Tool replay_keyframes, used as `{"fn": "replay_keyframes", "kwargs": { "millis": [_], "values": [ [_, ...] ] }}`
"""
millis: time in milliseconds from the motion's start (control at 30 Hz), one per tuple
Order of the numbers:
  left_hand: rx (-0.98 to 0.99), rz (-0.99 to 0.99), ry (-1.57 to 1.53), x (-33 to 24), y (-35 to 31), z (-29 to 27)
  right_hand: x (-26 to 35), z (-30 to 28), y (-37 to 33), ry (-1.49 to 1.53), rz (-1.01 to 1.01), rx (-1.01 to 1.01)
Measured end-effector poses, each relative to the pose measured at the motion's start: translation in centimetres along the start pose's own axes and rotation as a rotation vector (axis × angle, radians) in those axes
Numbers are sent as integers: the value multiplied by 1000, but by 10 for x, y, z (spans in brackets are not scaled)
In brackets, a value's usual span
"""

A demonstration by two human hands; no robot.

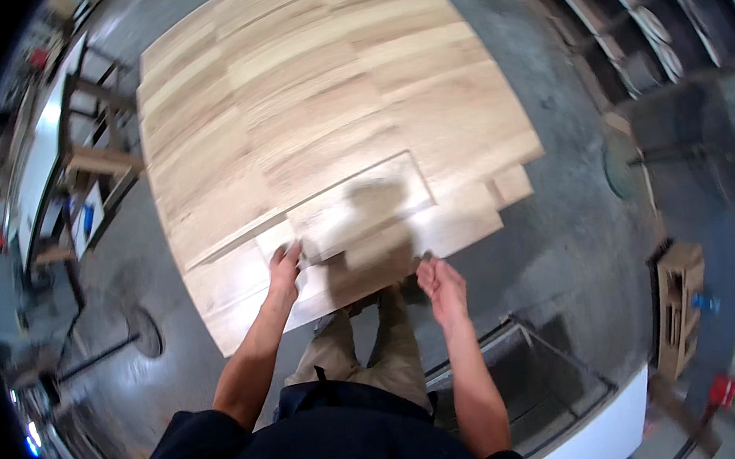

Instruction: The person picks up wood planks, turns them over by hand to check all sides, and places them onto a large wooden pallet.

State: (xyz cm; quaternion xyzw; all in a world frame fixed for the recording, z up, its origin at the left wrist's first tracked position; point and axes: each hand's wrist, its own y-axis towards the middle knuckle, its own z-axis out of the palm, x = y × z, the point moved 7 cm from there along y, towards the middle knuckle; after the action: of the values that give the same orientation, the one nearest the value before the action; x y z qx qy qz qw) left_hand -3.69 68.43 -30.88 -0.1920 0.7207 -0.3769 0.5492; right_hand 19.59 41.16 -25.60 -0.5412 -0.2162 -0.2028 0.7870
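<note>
In front of me is a broad stack of wood-grain panels (309,101), pale tan, with uneven near edges. A smaller rectangular wood-grain board (365,203) lies at its near side, partly in my shadow. My left hand (284,270) is over the near part of the stack, beside this board's left end, fingers bent together. Next to its fingertips is a paler patch (273,237). Just off the near edge, my right hand (442,284) is closed, with a small dark bit (425,257) at its fingertips. What either hand grips is too small to name.
To the left stands a white-topped workbench (49,137) on a wooden frame, with a round metal base (144,332) nearer me. Shelves (613,6) line the far right. A metal-framed cart (526,374) is close at my right, and a wooden crate (680,309) stands beyond it.
</note>
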Motion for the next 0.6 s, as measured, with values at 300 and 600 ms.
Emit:
{"fn": "replay_keyframes", "kwargs": {
  "millis": [300,600],
  "values": [
    [817,359,560,31,-127,53,-145,-214,-267,465,-240,-720],
    [1324,605,1044,95,-170,187,-310,-244,-509,905,-734,-1309]
  ]
}}
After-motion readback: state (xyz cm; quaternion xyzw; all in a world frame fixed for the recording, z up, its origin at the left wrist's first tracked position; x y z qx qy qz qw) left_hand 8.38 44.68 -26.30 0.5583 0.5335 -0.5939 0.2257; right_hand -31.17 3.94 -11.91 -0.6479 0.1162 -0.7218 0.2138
